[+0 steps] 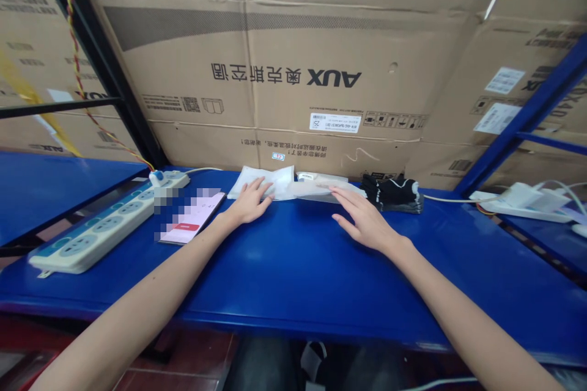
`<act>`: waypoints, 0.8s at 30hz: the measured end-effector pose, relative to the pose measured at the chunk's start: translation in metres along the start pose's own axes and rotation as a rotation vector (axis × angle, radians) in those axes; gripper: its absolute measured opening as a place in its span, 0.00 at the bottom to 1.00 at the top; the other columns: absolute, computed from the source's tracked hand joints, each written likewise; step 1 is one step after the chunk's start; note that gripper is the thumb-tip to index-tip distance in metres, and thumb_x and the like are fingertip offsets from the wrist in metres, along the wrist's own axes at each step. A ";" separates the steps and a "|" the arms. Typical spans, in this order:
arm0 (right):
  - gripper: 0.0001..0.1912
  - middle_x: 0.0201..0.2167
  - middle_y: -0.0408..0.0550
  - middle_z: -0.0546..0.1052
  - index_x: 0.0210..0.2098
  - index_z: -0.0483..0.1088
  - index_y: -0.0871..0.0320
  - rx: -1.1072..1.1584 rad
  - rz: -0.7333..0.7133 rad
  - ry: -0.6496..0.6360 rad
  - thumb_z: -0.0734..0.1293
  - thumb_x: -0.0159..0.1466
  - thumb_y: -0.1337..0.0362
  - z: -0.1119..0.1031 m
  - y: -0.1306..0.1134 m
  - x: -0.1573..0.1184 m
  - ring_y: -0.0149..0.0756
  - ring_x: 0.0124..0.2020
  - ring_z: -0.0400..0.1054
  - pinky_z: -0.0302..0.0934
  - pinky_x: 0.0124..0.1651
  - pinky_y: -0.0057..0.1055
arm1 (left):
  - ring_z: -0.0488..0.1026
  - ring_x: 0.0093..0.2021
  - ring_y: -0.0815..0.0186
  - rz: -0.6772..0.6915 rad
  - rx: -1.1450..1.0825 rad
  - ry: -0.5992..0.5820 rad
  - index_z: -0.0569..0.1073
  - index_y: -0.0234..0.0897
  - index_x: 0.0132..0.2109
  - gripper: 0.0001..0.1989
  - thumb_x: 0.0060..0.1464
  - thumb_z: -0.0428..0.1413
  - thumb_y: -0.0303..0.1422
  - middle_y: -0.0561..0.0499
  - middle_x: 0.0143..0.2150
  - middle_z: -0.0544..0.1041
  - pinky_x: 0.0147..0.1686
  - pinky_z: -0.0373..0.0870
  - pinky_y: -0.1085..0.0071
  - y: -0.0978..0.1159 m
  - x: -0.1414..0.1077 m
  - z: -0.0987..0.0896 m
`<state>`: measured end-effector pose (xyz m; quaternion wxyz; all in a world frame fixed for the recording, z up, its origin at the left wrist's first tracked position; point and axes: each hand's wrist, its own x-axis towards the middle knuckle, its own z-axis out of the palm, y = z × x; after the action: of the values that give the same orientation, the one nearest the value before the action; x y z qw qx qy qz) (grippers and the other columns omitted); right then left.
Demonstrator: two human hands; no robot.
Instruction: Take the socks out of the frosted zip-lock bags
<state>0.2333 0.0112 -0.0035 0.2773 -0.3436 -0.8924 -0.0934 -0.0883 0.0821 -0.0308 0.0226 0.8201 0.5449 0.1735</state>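
Note:
My left hand (250, 201) lies with its fingers spread over the right part of a white padded packet (237, 186) at the back of the blue table. My right hand (364, 220) is held flat, fingers stretched out, its fingertips at a translucent plastic bag (314, 190). Behind that bag a white item with a small label (323, 177) shows in part. Just right of my right fingertips sits a bundle of black fabric with white marks (394, 193), partly in clear plastic. Neither hand holds anything that I can see.
On the left, a long white power strip (107, 220) and a phone (195, 217) with a partly blurred screen lie on the blue table (293, 275). A second strip with chargers (527, 201) is at the right. Large cardboard (293, 30) stands behind, between metal posts.

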 end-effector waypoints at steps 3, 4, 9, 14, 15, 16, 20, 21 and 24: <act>0.24 0.61 0.57 0.68 0.63 0.61 0.58 0.084 -0.074 -0.004 0.60 0.69 0.61 -0.004 -0.013 0.001 0.47 0.62 0.62 0.61 0.61 0.50 | 0.50 0.69 0.55 0.067 -0.131 0.175 0.61 0.31 0.64 0.28 0.66 0.34 0.42 0.39 0.69 0.55 0.67 0.47 0.53 0.008 -0.003 -0.010; 0.23 0.60 0.57 0.69 0.62 0.62 0.58 0.113 -0.101 -0.011 0.60 0.68 0.62 -0.003 -0.018 0.001 0.47 0.61 0.64 0.61 0.61 0.49 | 0.52 0.69 0.56 0.103 -0.171 0.206 0.62 0.31 0.64 0.29 0.67 0.33 0.42 0.40 0.69 0.57 0.67 0.48 0.56 0.012 -0.004 -0.013; 0.17 0.53 0.52 0.76 0.53 0.72 0.56 0.237 -0.210 -0.063 0.63 0.66 0.64 0.006 -0.039 0.001 0.44 0.55 0.70 0.59 0.61 0.50 | 0.59 0.66 0.56 0.380 -0.228 -0.031 0.64 0.35 0.63 0.28 0.66 0.37 0.46 0.43 0.65 0.64 0.65 0.54 0.58 0.041 -0.016 -0.019; 0.10 0.42 0.49 0.81 0.35 0.77 0.55 0.267 -0.179 -0.044 0.63 0.65 0.66 0.007 -0.033 0.001 0.41 0.46 0.74 0.65 0.54 0.44 | 0.60 0.65 0.50 0.503 -0.096 -0.152 0.64 0.34 0.64 0.32 0.61 0.49 0.50 0.38 0.64 0.65 0.64 0.55 0.54 0.054 -0.022 -0.013; 0.11 0.42 0.50 0.81 0.34 0.78 0.56 0.251 -0.140 -0.021 0.62 0.65 0.66 0.005 -0.028 0.001 0.41 0.45 0.74 0.65 0.53 0.44 | 0.59 0.66 0.49 0.505 -0.084 -0.152 0.64 0.34 0.64 0.31 0.61 0.49 0.49 0.38 0.64 0.66 0.64 0.55 0.52 0.054 -0.022 -0.013; 0.12 0.41 0.50 0.80 0.34 0.78 0.56 0.227 -0.092 -0.004 0.62 0.65 0.66 0.002 -0.023 0.001 0.42 0.45 0.74 0.66 0.52 0.44 | 0.58 0.66 0.48 0.507 -0.076 -0.153 0.64 0.33 0.64 0.31 0.61 0.49 0.49 0.39 0.63 0.66 0.64 0.55 0.51 0.055 -0.022 -0.014; 0.11 0.44 0.53 0.79 0.37 0.78 0.58 0.125 0.084 -0.095 0.62 0.66 0.64 -0.009 -0.005 -0.002 0.45 0.48 0.71 0.65 0.53 0.45 | 0.53 0.68 0.46 0.520 -0.052 -0.174 0.64 0.29 0.63 0.32 0.62 0.49 0.48 0.37 0.63 0.67 0.63 0.55 0.49 0.056 -0.023 -0.017; 0.11 0.46 0.54 0.78 0.37 0.78 0.58 0.115 0.106 -0.142 0.63 0.65 0.62 -0.011 -0.001 -0.003 0.45 0.49 0.71 0.64 0.54 0.45 | 0.54 0.68 0.46 0.517 -0.048 -0.173 0.65 0.29 0.63 0.32 0.62 0.48 0.49 0.37 0.64 0.66 0.63 0.55 0.49 0.057 -0.024 -0.018; 0.15 0.53 0.56 0.74 0.43 0.76 0.57 0.118 0.147 -0.285 0.70 0.59 0.56 -0.013 0.006 -0.007 0.51 0.55 0.67 0.62 0.57 0.48 | 0.54 0.67 0.44 0.494 -0.039 -0.149 0.65 0.30 0.63 0.34 0.60 0.50 0.51 0.34 0.68 0.57 0.63 0.56 0.49 0.059 -0.026 -0.019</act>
<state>0.2476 0.0069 0.0034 0.1735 -0.4010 -0.8990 0.0295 -0.0515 0.0316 -0.0063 0.0357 0.9382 0.3214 0.1232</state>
